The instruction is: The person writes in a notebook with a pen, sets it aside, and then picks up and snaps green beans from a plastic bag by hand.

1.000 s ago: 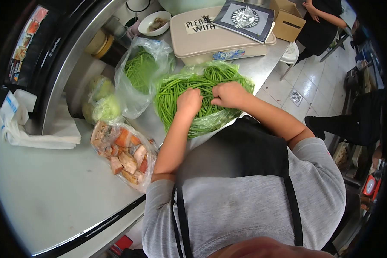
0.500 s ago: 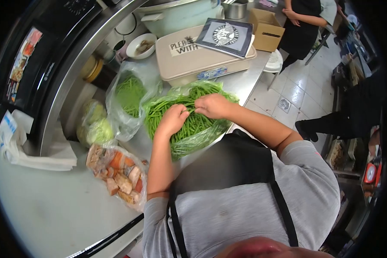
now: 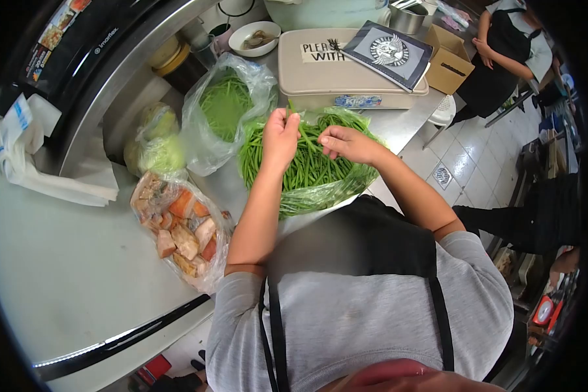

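Observation:
An open clear plastic bag (image 3: 326,199) full of long green beans (image 3: 307,171) lies on the metal counter before me. My left hand (image 3: 281,140) is closed around a green bean, whose tip sticks up past the thumb while its other part slants down toward the right. Over the right side of the pile is my right hand (image 3: 349,145), fingers curled together and apart from the left; I cannot make out whether anything is in them. Behind my left hand, a second plastic bag (image 3: 199,140) holds more cut green pieces (image 3: 225,108).
A bag of orange and pale chunks (image 3: 186,238) and a bag of pale green vegetables (image 3: 162,153) lie left. Behind the beans stands a lidded beige bin (image 3: 313,75) with a notebook (image 3: 389,55) on top. A bowl (image 3: 255,39) and cardboard box (image 3: 447,59) are farther back. Another person (image 3: 506,55) stands back right.
My hands have moved apart from close together over the beans. The left has risen with a green bean; the right has drawn aside. The camera's view has shifted.

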Tool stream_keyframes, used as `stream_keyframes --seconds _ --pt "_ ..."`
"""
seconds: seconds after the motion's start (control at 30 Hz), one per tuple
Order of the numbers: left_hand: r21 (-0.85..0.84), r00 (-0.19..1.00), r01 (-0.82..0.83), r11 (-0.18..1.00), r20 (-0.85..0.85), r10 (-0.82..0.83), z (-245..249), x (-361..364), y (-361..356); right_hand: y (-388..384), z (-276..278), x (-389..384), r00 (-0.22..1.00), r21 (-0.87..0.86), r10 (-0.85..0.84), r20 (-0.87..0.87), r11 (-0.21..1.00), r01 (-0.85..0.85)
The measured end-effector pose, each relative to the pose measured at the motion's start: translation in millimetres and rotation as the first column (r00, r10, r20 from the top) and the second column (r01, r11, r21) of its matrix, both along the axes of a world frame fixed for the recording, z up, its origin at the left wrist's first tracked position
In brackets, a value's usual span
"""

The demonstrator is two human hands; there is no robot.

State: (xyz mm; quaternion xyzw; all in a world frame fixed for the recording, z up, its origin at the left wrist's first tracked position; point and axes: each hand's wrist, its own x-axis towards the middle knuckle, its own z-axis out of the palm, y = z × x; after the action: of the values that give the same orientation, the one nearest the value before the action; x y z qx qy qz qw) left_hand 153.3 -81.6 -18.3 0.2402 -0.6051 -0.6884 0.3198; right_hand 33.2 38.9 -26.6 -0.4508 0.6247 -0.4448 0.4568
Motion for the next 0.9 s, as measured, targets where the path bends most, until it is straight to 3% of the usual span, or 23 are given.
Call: stream_keyframes --seconds 0.1,0.2,0.23,0.27,0.37,0.47,0.53,0.57,0.6,0.63,0.67,0.7,0.73,0.77,0.8,0.83,0.9 --pt "-0.106 0.992 -0.112 0.988 -0.065 0.106 -6.4 -4.1 5.6 -6.5 -11.9 1.2 0.995 -0.05 0.104 -0.009 0.993 -0.104" --pt "0.051 0.985 -0.087 0.995 -0.144 0.094 -6.0 -2.4 2.9 -11.2 -8.9 1.9 0.995 -0.172 -0.087 -0.042 0.982 0.079" --pt "0.181 0.979 -0.051 0.982 -0.186 0.086 -4.0 -1.0 1.7 -14.1 -6.9 1.3 0.984 -0.236 -0.168 -0.059 0.96 0.149" --pt "0.305 0.97 -0.01 0.952 -0.229 0.084 -1.5 0.9 0.3 -17.1 -3.2 1.9 0.973 -0.358 -0.206 0.103 0.905 0.23" --pt "0.565 0.953 0.079 0.821 -0.283 0.103 -5.6 -1.7 1.0 -26.9 8.0 7.6 0.874 -0.392 -0.076 0.479 0.873 0.291" --pt "0.733 0.934 0.16 0.661 -0.329 0.138 -14.4 -9.7 -4.3 -28.2 5.8 7.0 0.865 -0.337 -0.018 0.501 0.917 0.214" --pt "0.805 0.93 0.211 0.554 -0.341 0.141 -25.6 -17.3 -14.7 -23.4 11.0 14.3 0.925 -0.342 0.097 0.367 0.939 0.037" --pt "0.803 0.937 0.196 0.563 -0.323 0.135 -31.1 -20.8 -20.5 -19.5 13.1 19.3 0.94 -0.332 0.159 0.301 0.942 -0.053" --pt "0.8 0.944 0.178 0.572 -0.304 0.13 -34.2 -23.5 -26.1 -16.7 13.7 21.6 0.958 -0.333 0.268 0.099 0.917 -0.222" --pt "0.797 0.951 0.162 0.582 -0.284 0.124 -37.9 -24.6 -29.6 -17.0 11.3 20.1 0.949 -0.216 0.237 -0.207 0.935 -0.28" --pt "0.538 0.995 0.057 0.841 -0.104 0.0 -42.7 -24.2 -28.9 -18.1 7.6 16.6 0.841 -0.087 0.217 -0.495 0.951 -0.297" --pt "0.133 0.981 0.032 0.991 0.187 -0.057 -41.3 -22.9 -23.6 -18.1 3.8 13.6 0.645 0.041 0.212 -0.734 0.962 -0.27" --pt "-0.286 0.889 0.129 0.949 0.458 0.017 -40.2 -20.9 -16.0 -16.7 0.9 11.1 0.533 0.237 0.281 -0.798 0.96 -0.152" --pt "-0.608 0.746 0.317 0.728 0.634 0.205 -39.0 -19.9 -10.0 -12.3 -12.4 5.5 0.534 0.17 0.195 -0.823 0.981 -0.097" --pt "-0.711 0.745 0.372 0.597 0.612 0.265 -57.5 -18.3 -9.5 -6.4 -33.2 -1.6 0.531 0.101 0.109 -0.841 0.994 -0.045" --pt "-0.698 0.709 0.413 0.585 0.65 0.273 -57.1 -15.9 -6.1 -4.1 -38.4 -3.1 0.523 0.032 0.024 -0.852 0.999 0.006" --pt "-0.66 0.63 0.493 0.567 0.72 0.29 -55.6 -11.0 0.1 -4.7 -39.9 -6.9 0.618 0.074 0.016 -0.786 0.995 0.068"
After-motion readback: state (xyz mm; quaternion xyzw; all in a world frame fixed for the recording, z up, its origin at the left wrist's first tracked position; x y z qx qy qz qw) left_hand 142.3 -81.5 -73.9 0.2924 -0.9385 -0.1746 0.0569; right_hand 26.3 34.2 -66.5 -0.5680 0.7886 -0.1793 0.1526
